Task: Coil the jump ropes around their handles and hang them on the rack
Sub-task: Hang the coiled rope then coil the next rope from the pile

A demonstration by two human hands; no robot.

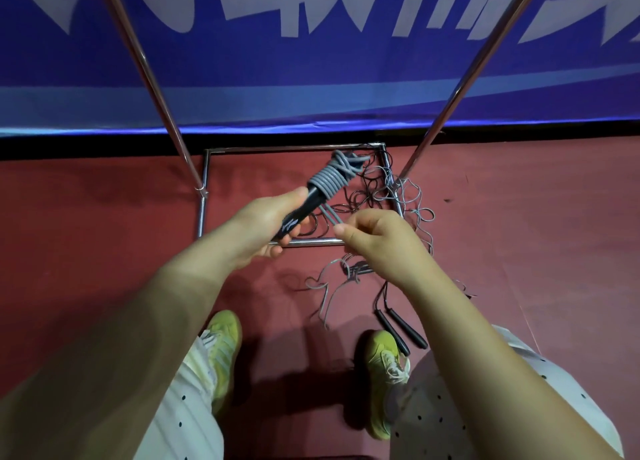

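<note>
- The left hand is wrapped around a pair of black jump-rope handles, thumb on top and fingers curled beneath, holding them tilted up and away from the person.
- Beyond the left hand's thumb, grey rope coils sit in tight turns around the upper part of the handles, with a looser bundle of grey loops at the far tip.
- The right hand is just to the right of the left, fingers curled; thumb and forefinger pinch a few grey rope strands that run from the coils down to it.
- Below the right hand, the slack grey rope trails onto the red floor, lying in loose bends.
- Further below the right hand, close to the person's right shoe, a second jump rope lies uncoiled; its two black handles rest side by side on the floor.
- Past both hands, a tangle of thin dark and grey ropes lies in and over the rectangular metal base of the rack.
- Two shiny rack poles rise from that base, one slanting up to the left of the hands and the other up to the right.
- A blue banner with white lettering stands behind the rack.
- The left shoe, yellow-green like the right, is below the left forearm.
</note>
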